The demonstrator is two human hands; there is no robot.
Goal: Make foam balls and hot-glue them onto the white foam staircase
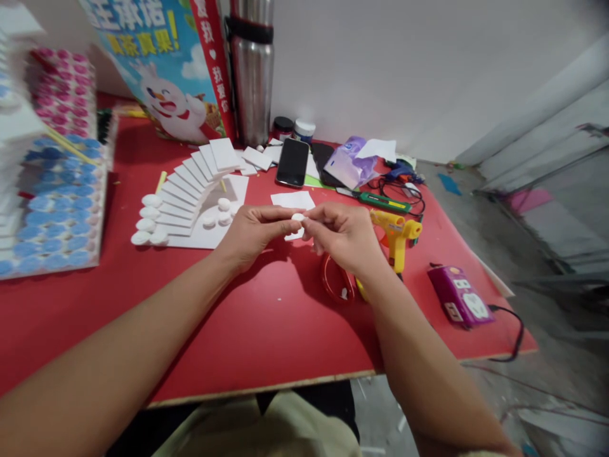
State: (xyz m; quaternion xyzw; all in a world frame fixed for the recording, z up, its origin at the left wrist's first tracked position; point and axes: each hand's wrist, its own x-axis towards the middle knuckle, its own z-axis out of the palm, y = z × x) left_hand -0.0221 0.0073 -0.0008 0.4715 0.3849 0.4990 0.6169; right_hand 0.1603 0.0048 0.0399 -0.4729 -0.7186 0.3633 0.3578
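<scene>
My left hand (252, 231) and my right hand (340, 235) meet above the red table (266, 324), fingers pinched together on a small white foam piece (297, 223) held between them. Just left of my left hand lies a white foam model staircase (193, 184) on a white base, with small white round foam pieces (216, 212) on and beside it. A yellow glue gun (397, 238) stands right behind my right hand, and red-handled scissors (335, 282) lie under my right wrist.
A black phone (292, 162), steel flask (252, 70), two small jars (294, 129), purple tissue pack (349, 164) and green tool (385, 203) line the back. A purple power strip (459, 297) sits at right. Trays of blue and pink pieces (57, 190) stand at left.
</scene>
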